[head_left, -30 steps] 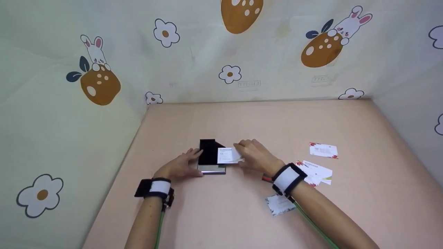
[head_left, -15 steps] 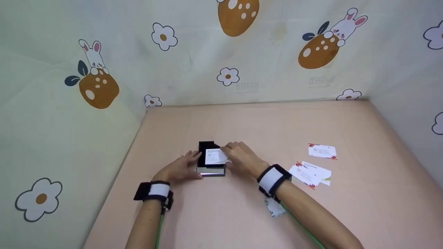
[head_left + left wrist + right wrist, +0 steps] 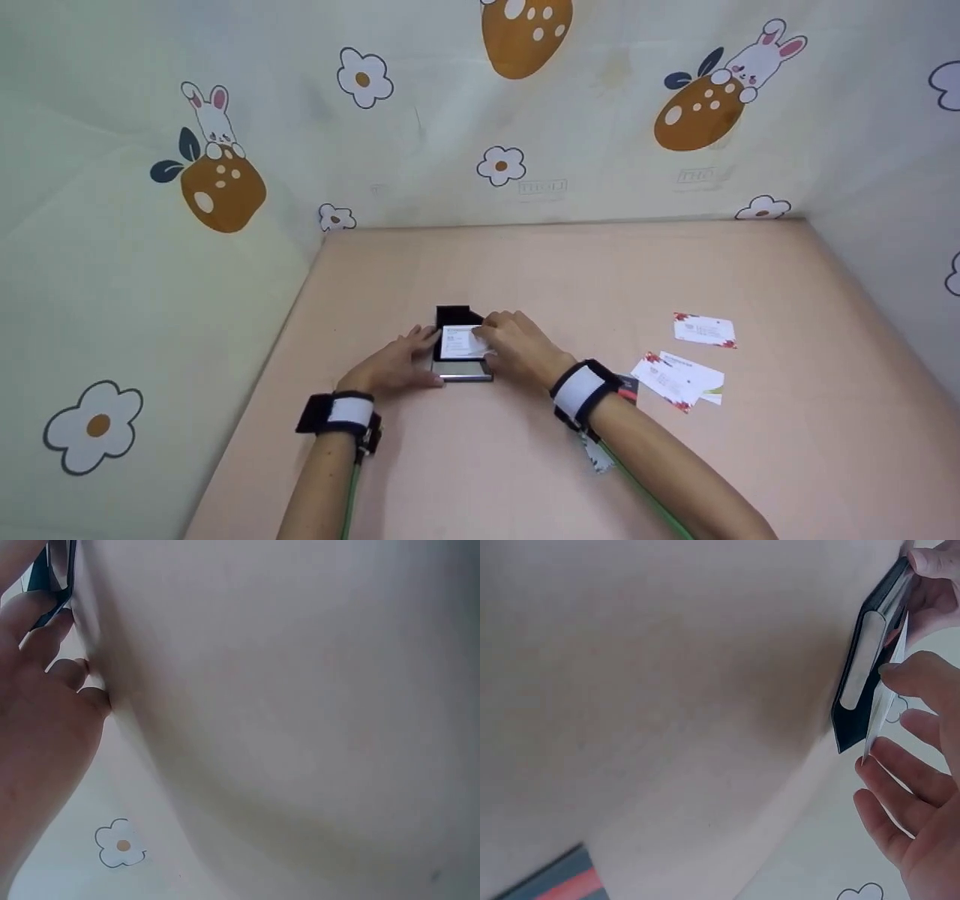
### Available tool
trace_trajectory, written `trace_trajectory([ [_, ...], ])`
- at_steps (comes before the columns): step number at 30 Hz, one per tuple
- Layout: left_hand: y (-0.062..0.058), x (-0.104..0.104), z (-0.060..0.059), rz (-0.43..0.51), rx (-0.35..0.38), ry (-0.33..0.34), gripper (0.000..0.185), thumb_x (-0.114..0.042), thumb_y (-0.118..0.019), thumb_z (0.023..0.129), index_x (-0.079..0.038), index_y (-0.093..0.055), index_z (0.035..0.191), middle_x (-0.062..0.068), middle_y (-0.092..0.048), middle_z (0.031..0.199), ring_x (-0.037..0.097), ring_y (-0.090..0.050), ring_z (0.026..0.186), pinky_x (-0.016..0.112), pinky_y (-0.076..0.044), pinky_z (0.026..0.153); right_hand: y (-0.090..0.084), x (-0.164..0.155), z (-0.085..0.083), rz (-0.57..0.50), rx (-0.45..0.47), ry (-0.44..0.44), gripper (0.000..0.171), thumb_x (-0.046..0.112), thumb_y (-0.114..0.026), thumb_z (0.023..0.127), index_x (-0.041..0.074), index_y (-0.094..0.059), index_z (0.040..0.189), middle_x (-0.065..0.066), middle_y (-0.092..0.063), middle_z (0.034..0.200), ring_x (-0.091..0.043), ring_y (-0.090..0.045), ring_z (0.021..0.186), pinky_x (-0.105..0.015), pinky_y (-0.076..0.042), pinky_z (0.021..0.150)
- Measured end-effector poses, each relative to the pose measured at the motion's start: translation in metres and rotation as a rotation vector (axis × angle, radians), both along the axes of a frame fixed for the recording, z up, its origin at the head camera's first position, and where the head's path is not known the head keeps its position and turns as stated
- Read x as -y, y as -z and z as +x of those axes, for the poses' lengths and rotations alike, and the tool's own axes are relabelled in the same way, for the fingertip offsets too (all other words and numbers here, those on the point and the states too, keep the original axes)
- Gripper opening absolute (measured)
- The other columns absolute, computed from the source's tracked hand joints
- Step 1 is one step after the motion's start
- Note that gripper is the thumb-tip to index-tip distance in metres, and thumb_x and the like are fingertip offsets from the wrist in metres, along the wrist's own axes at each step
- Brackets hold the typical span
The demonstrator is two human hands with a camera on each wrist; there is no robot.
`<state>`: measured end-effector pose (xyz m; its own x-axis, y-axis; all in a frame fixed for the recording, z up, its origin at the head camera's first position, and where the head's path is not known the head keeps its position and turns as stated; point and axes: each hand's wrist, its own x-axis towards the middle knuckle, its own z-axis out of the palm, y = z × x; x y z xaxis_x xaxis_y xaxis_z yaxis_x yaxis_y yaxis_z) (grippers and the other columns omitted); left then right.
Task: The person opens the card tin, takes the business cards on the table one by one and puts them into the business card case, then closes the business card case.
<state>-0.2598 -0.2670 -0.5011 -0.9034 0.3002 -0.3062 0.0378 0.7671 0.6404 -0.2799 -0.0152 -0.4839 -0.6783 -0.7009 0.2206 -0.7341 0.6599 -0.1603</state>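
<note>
Since a second ago the white card [image 3: 459,342] has slid left, from overhanging the right side of the black card case [image 3: 457,346] to lying squarely over its open pocket, and the right hand [image 3: 517,351] has followed it in. Head view: case sits near the middle of the tabletop [image 3: 525,270], a bit toward the left edge; the left hand [image 3: 394,365] lies flat with straight fingers against the case's left side, steadying it, gripping nothing. Right hand pinches the card, fingers curled over its right end. Three loose cards [image 3: 679,373] lie toward the right edge, well apart from the case; another card [image 3: 598,452] peeks out under the right forearm. Left wrist view: mostly blurred tabletop, left fingertips [image 3: 52,630] touching the dark case edge [image 3: 56,577] at top left; grip not clear here. Right wrist view: case [image 3: 870,667] seen edge-on, lid open, card [image 3: 885,701] held by the right-hand fingers [image 3: 915,675] just beside the opening. Step in hand looks like seating a card in the case; next move probably calls for pushing it fully down, left hand bracing.
</note>
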Motion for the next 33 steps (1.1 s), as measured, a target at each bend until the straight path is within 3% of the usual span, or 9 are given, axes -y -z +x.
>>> trace_trajectory([
  [8,0.001,-0.004,-0.004,-0.004,0.001,-0.014,0.083,-0.038,-0.08,0.083,-0.023,-0.04,0.153,0.001,-0.016,0.169,0.029,-0.001,0.159,0.055,-0.005,0.128,0.004,0.003,-0.001,-0.046,-0.007,-0.005,0.036,0.015,-0.072,0.088,0.007,-0.07,0.122,-0.014,-0.069,0.114,-0.028,-0.065,0.102,-0.041,-0.055,0.091],
  [16,0.004,-0.002,-0.003,-0.011,0.002,-0.027,0.083,-0.037,-0.08,0.082,-0.024,-0.04,0.153,0.001,-0.016,0.169,0.028,-0.001,0.159,0.055,-0.005,0.128,0.007,0.008,-0.002,-0.029,0.027,0.022,0.035,0.013,-0.071,0.087,0.007,-0.071,0.121,-0.014,-0.069,0.114,-0.028,-0.066,0.101,-0.041,-0.056,0.089],
  [28,0.004,0.0,0.002,0.006,0.011,-0.047,0.084,-0.038,-0.08,0.083,-0.024,-0.038,0.154,0.001,-0.014,0.169,0.028,0.0,0.159,0.056,-0.004,0.127,0.007,0.014,-0.002,-0.006,0.166,0.057,0.031,0.005,-0.065,0.091,0.007,-0.072,0.121,-0.018,-0.062,0.127,-0.031,-0.063,0.111,-0.042,-0.057,0.094],
  [33,0.004,0.001,0.002,0.01,0.018,-0.046,0.088,-0.039,-0.08,0.083,-0.026,-0.032,0.157,0.002,-0.012,0.169,0.036,0.002,0.157,0.059,-0.004,0.127,0.005,0.013,0.0,-0.033,0.167,0.033,0.028,0.004,-0.061,0.093,0.007,-0.072,0.118,-0.018,-0.062,0.124,-0.032,-0.062,0.11,-0.045,-0.056,0.092],
])
